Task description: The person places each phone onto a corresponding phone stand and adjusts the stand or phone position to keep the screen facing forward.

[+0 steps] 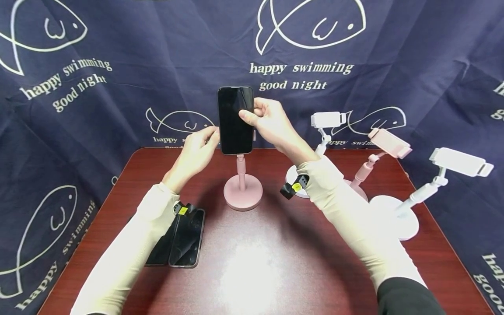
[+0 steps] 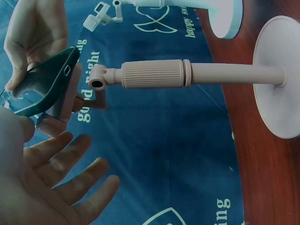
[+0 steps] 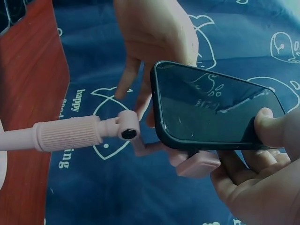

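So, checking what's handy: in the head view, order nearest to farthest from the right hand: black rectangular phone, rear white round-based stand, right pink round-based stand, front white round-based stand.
1. Black rectangular phone: gripped by the right hand.
2. Rear white stand: just right.
3. Right pink stand: farther right.
4. Front white stand: farthest right.

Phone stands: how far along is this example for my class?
Done: the middle pink stand stands upright with the phone up at its holder. In hand: the right hand grips the phone; the left hand is at the opposite edge; clamping is unclear. Apparently remaining: two phones lying on the table and three stands without phones.
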{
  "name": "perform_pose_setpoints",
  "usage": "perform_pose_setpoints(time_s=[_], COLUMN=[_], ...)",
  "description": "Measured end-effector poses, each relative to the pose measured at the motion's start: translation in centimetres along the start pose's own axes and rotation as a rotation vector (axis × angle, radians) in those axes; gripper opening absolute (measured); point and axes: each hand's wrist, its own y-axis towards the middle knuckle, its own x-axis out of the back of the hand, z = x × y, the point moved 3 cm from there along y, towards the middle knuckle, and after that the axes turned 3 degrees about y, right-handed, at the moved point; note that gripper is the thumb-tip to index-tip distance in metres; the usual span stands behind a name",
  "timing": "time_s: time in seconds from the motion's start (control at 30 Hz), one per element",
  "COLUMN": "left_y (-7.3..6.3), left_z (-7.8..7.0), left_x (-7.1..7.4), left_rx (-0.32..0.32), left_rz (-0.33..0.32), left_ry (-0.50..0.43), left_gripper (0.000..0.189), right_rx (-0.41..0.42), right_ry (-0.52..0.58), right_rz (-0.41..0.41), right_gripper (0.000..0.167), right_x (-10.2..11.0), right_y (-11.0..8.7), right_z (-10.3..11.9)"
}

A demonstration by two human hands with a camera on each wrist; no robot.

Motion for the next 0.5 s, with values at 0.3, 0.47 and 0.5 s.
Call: perform_pose_setpoints(time_s=[0.3, 0.47, 0.5], left_y=[0.3, 0.4, 0.4], left_z=[0.1, 0.1, 0.1], left_x=[-0.3, -0.4, -0.5], left_rx=[0.013, 0.016, 0.017], left_rz=[0.034, 0.062, 0.067], left_ry=[-0.03, -0.048, -0.049], left_gripper=[0.033, 0.03, 0.03], right_rx=[-0.021, -0.012, -0.011], right_ry=[0.085, 0.094, 0.093], right_rz=[0.02, 0.034, 0.035], right_gripper=[0.023, 0.029, 0.03], right_x=[-0.2, -0.2, -0.1], right_y=[0.0, 0.1, 0.1], right_z=[-1.2, -1.5, -1.6])
